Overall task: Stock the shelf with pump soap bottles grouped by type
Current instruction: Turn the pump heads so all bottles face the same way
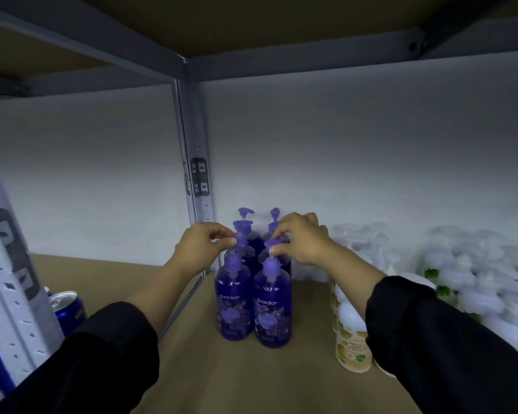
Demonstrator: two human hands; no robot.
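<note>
A: Logging from the remote desk. I see both hands up at the purple Guardian pump bottles (pixel 253 294), which stand in two short rows on the brown shelf board (pixel 222 380), near the grey upright post (pixel 196 162).

B: Finger state?

A: The left hand (pixel 202 245) pinches, thumb and forefinger curled, the pump head of the front-left purple bottle (pixel 234 306). The right hand (pixel 301 239) does the same at the pump head of the front-right purple bottle (pixel 272 312); fingers narrow, closed on the nozzle. Both bottles stand upright on the board, touching side by side.

B: Anything behind?

A: More purple pump heads show behind those two; I cannot count the bottles surely. To the right, well apart, a yellow-labelled white-pump bottle (pixel 352 345) stands partly behind the right sleeve (pixel 431 339), and farther right a blurred cluster of white-pump bottles with green leaf labels (pixel 473 282). In the left bay, blue drink cans (pixel 68 309).
</note>
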